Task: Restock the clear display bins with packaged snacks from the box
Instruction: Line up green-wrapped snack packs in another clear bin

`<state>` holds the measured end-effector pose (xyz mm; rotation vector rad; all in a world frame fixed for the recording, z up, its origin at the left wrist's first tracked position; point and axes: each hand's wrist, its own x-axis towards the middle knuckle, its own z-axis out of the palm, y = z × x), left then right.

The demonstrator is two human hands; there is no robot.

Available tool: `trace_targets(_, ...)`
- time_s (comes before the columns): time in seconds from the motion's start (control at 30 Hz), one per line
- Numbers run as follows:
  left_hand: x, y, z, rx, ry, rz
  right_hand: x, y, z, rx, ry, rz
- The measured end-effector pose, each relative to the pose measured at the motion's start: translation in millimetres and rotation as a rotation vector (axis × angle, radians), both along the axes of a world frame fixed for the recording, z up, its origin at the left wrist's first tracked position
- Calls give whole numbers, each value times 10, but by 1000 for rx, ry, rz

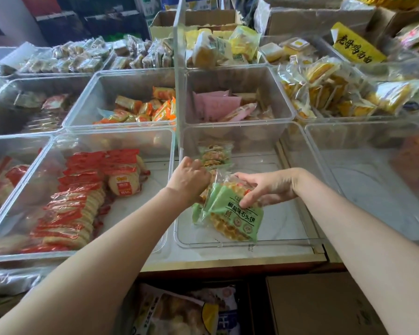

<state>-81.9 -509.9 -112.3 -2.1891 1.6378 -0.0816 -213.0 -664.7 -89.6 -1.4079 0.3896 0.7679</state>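
From my head camera, I looked down at the clear bin (228, 243) in front of me. My right hand (269, 187) held a bunch of green snack packs (230, 211) over the bin, with my fingers curled round their tops. My left hand (189, 177) reached into the same bin, its fingers bent on more packs; I could not tell if it gripped them. More green packs (214, 153) stood at the back wall of the bin. The bin on the left (17, 189) held red snack packs (82, 189). A cardboard box (324, 308) sat low on the right.
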Motion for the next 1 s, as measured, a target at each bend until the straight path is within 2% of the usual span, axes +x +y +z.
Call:
trace_targets(0.13, 54, -53, 28, -1, 16, 44, 70, 57, 21, -122, 65, -18)
trace_targets(0.27, 119, -60, 72, 46, 40, -6, 214, 144, 81, -300, 18, 68)
trace_targets(0.37, 224, -93, 113, 74, 107, -31, 203, 140, 44, -327, 17, 39)
trace_targets(0.47, 261, -154, 214, -41, 145, -33, 173, 202, 18, -397, -1, 51)
trace_targets(0.53, 214, -164, 344, -191, 326, 47, 165, 273, 26, -498, -9, 62)
trace_targets(0.6, 152, -106, 458, -247, 573, 91, 155, 325, 41, -568, 10, 80)
trace_targets(0.67, 61, -14, 500, -93, 726, 94, 118, 354, 62, -548, 77, 60)
trace_targets(0.73, -20, 67, 463, 78, 828, 160, 64, 394, 76, -443, 74, 10)
trace_targets(0.8, -52, 112, 492, 114, 1027, 262, 15, 427, 46, -385, -10, -38)
trace_targets(0.87, -16, 163, 613, 124, 1261, 411, 6, 473, 15, -430, -85, -47)
trace_targets(0.9, -6, 184, 661, 153, 1292, 441, 8, 495, -1, -472, -113, -40)
trace_targets(0.93, -12, 202, 686, 199, 1232, 424, 17, 506, -24, -506, -130, -34)
trace_targets(1.0, -81, 219, 665, 297, 949, 287, 11, 527, -63, -505, -133, -35)
